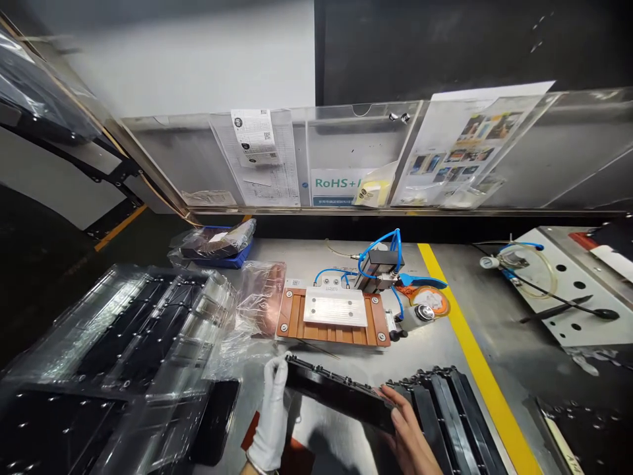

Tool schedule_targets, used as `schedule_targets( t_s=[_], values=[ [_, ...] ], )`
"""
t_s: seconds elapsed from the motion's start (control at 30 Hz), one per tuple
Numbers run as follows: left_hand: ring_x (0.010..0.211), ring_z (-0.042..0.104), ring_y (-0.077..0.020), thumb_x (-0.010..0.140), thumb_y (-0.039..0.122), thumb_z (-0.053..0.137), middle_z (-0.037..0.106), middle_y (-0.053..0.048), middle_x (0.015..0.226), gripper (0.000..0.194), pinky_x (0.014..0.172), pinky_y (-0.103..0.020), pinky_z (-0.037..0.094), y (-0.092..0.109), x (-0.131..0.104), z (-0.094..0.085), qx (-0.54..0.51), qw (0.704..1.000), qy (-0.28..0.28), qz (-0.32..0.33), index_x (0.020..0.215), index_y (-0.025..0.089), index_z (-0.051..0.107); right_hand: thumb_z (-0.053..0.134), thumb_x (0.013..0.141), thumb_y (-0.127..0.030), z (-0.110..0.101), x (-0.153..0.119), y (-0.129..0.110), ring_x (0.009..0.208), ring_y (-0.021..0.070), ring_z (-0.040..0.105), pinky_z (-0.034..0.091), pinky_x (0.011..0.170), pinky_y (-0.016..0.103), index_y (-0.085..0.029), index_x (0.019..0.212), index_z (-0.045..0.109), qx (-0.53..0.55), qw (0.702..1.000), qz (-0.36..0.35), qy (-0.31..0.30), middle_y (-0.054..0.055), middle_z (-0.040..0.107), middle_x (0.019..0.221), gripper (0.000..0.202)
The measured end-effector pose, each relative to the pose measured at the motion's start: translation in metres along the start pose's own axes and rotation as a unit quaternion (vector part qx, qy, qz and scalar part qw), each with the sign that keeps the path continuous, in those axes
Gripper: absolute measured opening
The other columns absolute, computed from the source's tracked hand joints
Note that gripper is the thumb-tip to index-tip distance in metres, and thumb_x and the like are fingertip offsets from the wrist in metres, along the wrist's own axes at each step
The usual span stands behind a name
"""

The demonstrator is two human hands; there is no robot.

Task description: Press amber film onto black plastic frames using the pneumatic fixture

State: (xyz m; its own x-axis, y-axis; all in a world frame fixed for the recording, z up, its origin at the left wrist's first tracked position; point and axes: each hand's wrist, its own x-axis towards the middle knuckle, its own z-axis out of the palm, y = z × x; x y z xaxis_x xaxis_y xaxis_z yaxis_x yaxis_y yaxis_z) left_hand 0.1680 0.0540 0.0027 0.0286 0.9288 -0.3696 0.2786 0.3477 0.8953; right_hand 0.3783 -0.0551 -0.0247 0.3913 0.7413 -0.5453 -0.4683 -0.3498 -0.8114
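Note:
A long black plastic part (339,394) with small clips along its upper edge spans the space between my hands, tilted down to the right. My left hand (270,415), in a white glove, grips its left end. At the right end, my bare right hand (408,425) holds it with thumb and fingers. Just beyond it stands a press fixture with a brown base (291,313) and a silver metal plate (336,307). Several similar black parts (448,415) lie in a row beside my right hand.
Clear plastic trays (198,330) with black parts fill the left side. A blue bin (232,259) holds bagged items. Yellow tape (469,336) crosses the metal bench. A white control box (568,284) with a gauge sits at right. Blue air hoses (363,260) loop above the fixture.

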Motion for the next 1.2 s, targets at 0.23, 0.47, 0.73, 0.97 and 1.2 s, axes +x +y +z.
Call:
schedule_targets(
  t_s=[0.23, 0.47, 0.73, 0.97, 1.2],
  values=[
    [0.123, 0.053, -0.0230, 0.095, 0.047, 0.039, 0.059, -0.009, 0.129, 0.039, 0.107, -0.043, 0.042, 0.027, 0.004, -0.016, 0.065, 0.988, 0.006, 0.137, 0.122, 0.023, 0.052, 0.047, 0.084, -0.067, -0.002, -0.014, -0.026, 0.139, 0.0287, 0.037, 0.021, 0.117, 0.048, -0.031, 0.127, 0.061, -0.230, 0.965, -0.031, -0.122, 0.005, 0.053, 0.143, 0.058],
    [0.090, 0.070, -0.0234, 0.091, 0.034, 0.054, 0.071, -0.007, 0.114, 0.033, 0.079, -0.033, 0.055, 0.047, 0.010, -0.038, 0.452, 0.797, -0.185, 0.356, 0.123, 0.030, 0.062, 0.050, 0.084, -0.062, -0.012, -0.016, -0.019, 0.137, 0.0302, 0.039, 0.024, 0.117, 0.049, -0.032, 0.125, 0.063, -0.288, 0.950, -0.101, -0.059, 0.006, 0.054, 0.140, 0.052],
    [0.064, 0.070, -0.0307, 0.081, -0.001, 0.039, 0.072, -0.014, 0.081, 0.042, 0.058, -0.038, 0.054, 0.065, 0.006, -0.006, 0.623, 0.678, -0.264, 0.288, 0.105, 0.017, 0.068, 0.047, 0.085, -0.065, 0.000, -0.023, -0.013, 0.139, 0.0292, 0.035, 0.020, 0.118, 0.047, -0.032, 0.124, 0.063, -0.281, 0.956, -0.073, -0.049, 0.006, 0.052, 0.140, 0.053],
    [0.082, 0.070, -0.0341, 0.082, 0.024, 0.056, 0.072, -0.016, 0.092, 0.016, 0.076, -0.046, 0.054, 0.030, -0.038, 0.042, 0.310, 0.871, -0.287, 0.251, 0.094, 0.022, 0.067, 0.047, 0.086, -0.063, 0.023, -0.024, -0.006, 0.134, 0.0289, 0.042, 0.030, 0.115, 0.045, -0.032, 0.123, 0.063, -0.295, 0.949, -0.097, -0.061, 0.006, 0.055, 0.136, 0.051],
    [0.075, 0.071, -0.0391, 0.082, 0.002, 0.044, 0.073, -0.017, 0.086, 0.045, 0.064, -0.049, 0.054, 0.063, 0.000, -0.006, 0.604, 0.697, -0.303, 0.241, 0.117, 0.021, 0.065, 0.050, 0.083, -0.064, 0.015, -0.028, -0.017, 0.134, 0.0303, 0.042, 0.030, 0.115, 0.046, -0.031, 0.120, 0.066, -0.303, 0.947, -0.085, -0.059, 0.007, 0.056, 0.135, 0.052]
  ],
)
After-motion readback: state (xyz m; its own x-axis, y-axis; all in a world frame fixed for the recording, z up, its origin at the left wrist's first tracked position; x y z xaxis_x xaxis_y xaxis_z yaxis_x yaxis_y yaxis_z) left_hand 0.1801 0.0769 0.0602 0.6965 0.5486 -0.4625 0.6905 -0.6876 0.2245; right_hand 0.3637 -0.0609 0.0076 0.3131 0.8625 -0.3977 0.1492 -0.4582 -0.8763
